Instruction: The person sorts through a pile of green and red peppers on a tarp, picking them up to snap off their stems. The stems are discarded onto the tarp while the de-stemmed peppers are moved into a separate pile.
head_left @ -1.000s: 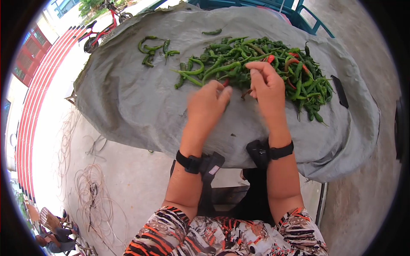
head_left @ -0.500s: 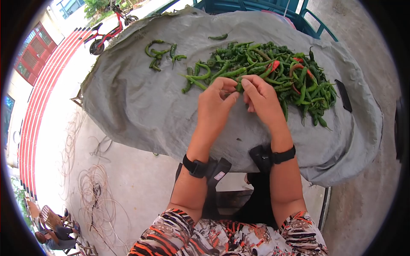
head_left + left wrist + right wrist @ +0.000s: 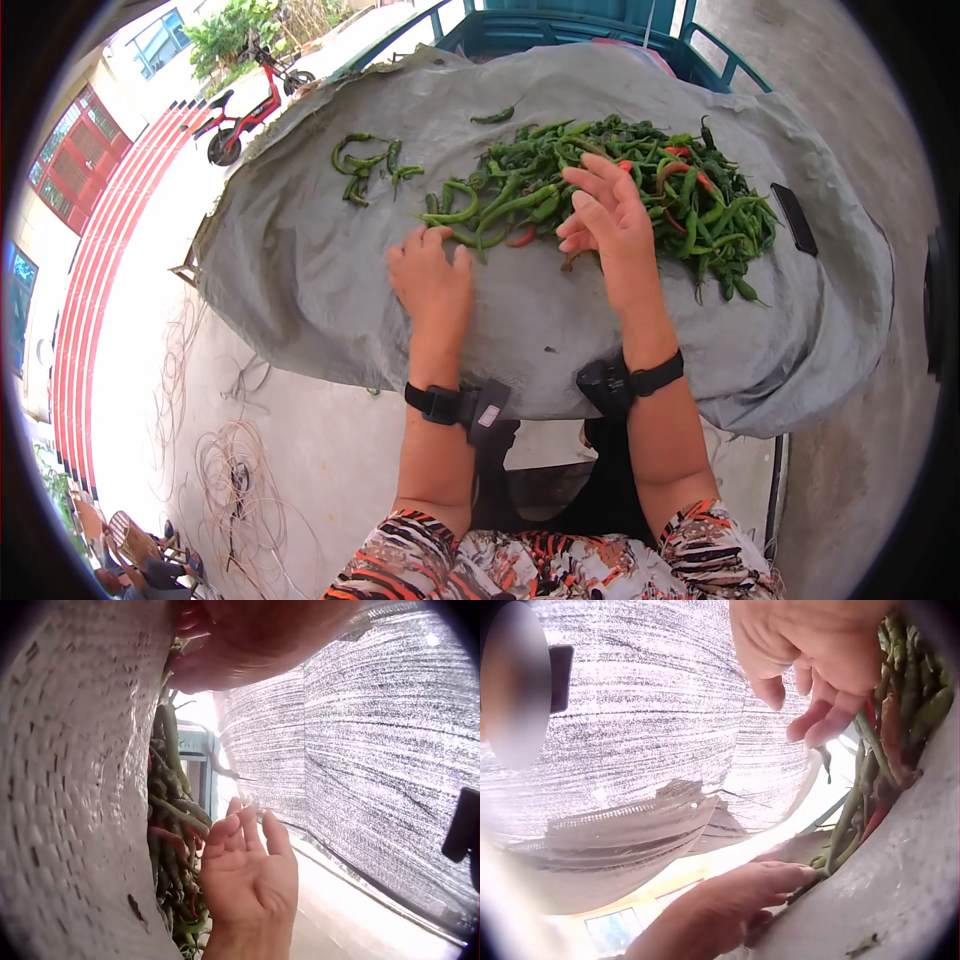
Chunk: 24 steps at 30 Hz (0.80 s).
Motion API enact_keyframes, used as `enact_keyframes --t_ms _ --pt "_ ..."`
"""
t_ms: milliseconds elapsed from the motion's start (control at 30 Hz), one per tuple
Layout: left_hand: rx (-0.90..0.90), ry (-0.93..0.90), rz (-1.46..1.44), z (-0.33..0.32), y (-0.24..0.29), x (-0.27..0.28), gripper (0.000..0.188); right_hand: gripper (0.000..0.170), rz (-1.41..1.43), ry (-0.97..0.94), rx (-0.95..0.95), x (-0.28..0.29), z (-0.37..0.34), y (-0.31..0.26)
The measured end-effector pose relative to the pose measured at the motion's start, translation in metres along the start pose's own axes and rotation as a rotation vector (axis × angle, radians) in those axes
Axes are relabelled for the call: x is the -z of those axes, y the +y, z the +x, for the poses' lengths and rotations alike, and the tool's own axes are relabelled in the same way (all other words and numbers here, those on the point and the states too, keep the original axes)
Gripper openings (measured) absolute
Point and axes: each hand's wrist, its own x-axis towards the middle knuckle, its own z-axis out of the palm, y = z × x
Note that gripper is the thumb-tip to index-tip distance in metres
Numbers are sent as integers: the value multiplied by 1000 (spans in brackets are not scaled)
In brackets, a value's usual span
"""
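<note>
A heap of green chili peppers [image 3: 725, 215], with a few red ones among them, lies on the grey tarp [image 3: 300, 270]. My left hand [image 3: 430, 275] is low over the tarp by the heap's left edge, thumb apart from the bent fingers. Its fingertips are right at a green pepper [image 3: 460, 237] there. Raised at the heap's front, my right hand [image 3: 618, 220] has its fingers loosely spread, with nothing between them. In the left wrist view its palm [image 3: 251, 889] shows; a single curved green pepper [image 3: 219, 761] appears apart from the heap, beyond its fingertips.
Several peppers [image 3: 355, 165] form a small group on the left of the tarp, and one more pepper [image 3: 495, 117] lies farther back. A black phone [image 3: 795, 218] rests at the right. Behind the tarp stands a blue cart [image 3: 700, 60]. Loose wire [image 3: 240, 480] lies on the ground.
Both hands were together at the heap's front half a second ago, fingertips meeting on a green pepper. They have separated: the left moved left and down, and the right opened its fingers.
</note>
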Motion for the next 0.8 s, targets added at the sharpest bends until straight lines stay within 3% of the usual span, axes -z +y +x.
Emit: enact_keyframes --t_ms 133,333,433,533,700,800 --pt "29 -154 27 3 -11 1 33 22 -127 -155 -83 13 1 10" --pt "226 -61 -114 11 -13 -1 34 20 -278 -252 -37 8 -4 20" --pt "265 133 -679 13 4 11 24 20 -317 -233 -21 7 -6 12" --pt "170 228 -1025 9 30 22 20 21 -259 -178 -24 8 -5 10" --pt "216 -50 -1359 4 47 22 19 32 -178 -131 -94 11 -3 14" --pt "197 -207 -1523 3 52 25 19 41 -100 -180 -246 16 -2 4"
